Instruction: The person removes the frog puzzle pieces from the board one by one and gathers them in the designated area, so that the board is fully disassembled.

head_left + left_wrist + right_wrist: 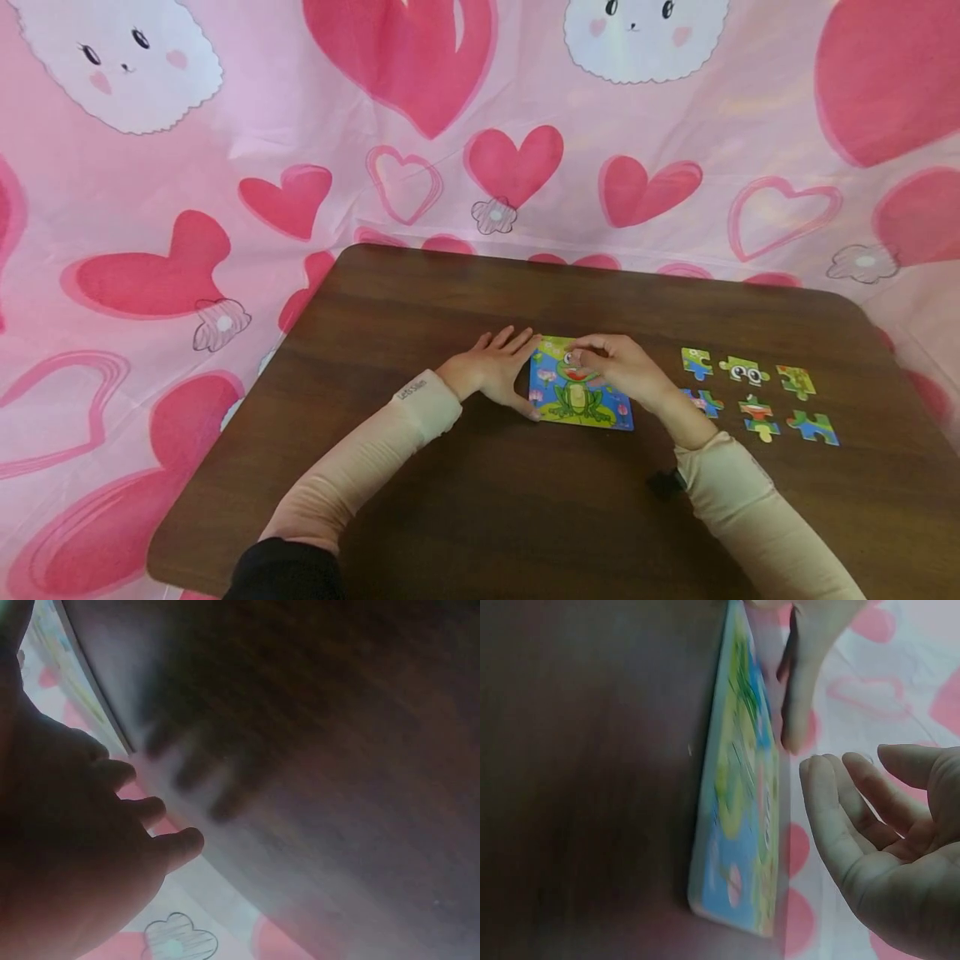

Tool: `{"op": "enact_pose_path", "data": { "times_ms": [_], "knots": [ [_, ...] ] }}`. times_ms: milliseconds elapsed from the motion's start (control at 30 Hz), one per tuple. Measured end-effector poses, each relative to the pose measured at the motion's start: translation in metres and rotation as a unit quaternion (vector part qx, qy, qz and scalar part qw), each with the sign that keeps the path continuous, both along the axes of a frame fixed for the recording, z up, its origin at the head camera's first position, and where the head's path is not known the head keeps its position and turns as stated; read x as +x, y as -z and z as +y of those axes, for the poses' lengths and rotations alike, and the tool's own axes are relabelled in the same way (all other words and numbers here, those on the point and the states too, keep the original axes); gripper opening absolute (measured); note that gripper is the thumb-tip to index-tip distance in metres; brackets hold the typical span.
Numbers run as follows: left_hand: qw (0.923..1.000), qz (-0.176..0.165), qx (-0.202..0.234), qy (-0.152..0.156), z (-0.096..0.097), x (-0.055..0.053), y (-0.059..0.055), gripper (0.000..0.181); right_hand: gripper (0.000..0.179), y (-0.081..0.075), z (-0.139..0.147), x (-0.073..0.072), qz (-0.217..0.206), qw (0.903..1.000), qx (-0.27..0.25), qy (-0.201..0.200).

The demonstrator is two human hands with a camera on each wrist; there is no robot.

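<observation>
In the head view a square puzzle board [577, 404] with a smiling green frog lies on the brown table. My left hand [491, 371] rests along its left edge, fingers spread, the thumb by the near left corner. In the left wrist view that hand [82, 832] shows only its back and several fingers. Over the board's far right part is my right hand [618, 367], its fingers loosely bent. The right wrist view shows this hand [900, 832] beside the board [735, 825], with a gap between thumb and fingers and no piece visible in it.
Several loose jigsaw pieces lie in two rows right of the board, among them a piece with eyes [744, 372] and a blue-green piece [814, 427]. The table [450, 500] has rounded corners; behind it hangs a pink heart-patterned cloth [420, 179].
</observation>
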State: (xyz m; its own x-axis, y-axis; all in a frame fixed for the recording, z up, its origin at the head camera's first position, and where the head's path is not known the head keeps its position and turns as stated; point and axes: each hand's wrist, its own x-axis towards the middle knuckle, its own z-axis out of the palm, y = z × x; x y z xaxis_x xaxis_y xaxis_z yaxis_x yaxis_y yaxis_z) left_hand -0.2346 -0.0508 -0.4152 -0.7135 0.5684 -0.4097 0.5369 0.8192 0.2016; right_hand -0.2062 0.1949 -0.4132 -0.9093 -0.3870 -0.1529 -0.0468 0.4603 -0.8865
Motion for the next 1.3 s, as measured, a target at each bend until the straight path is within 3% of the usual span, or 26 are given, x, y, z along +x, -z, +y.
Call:
{"op": "enact_pose_path", "data": {
  "times_ms": [367, 600, 967, 1300],
  "knots": [
    [0.9996, -0.006, -0.024, 0.01, 0.002, 0.0, 0.005, 0.128, 0.039, 0.014, -0.024, 0.002, -0.026, 0.9995, 0.005, -0.018],
    [0.999, -0.031, -0.033, 0.0, 0.002, 0.001, 0.005, 0.123, 0.036, 0.019, -0.028, 0.001, -0.007, 0.9996, 0.017, -0.022],
    [0.9992, -0.012, -0.037, 0.007, 0.004, 0.001, 0.006, 0.123, 0.031, 0.017, -0.037, 0.001, 0.019, 0.9977, 0.064, -0.011],
    [0.9993, -0.014, -0.033, 0.012, 0.006, -0.001, 0.005, 0.124, 0.029, 0.016, -0.037, 0.0, 0.032, 0.997, 0.069, -0.015]
  ]
}}
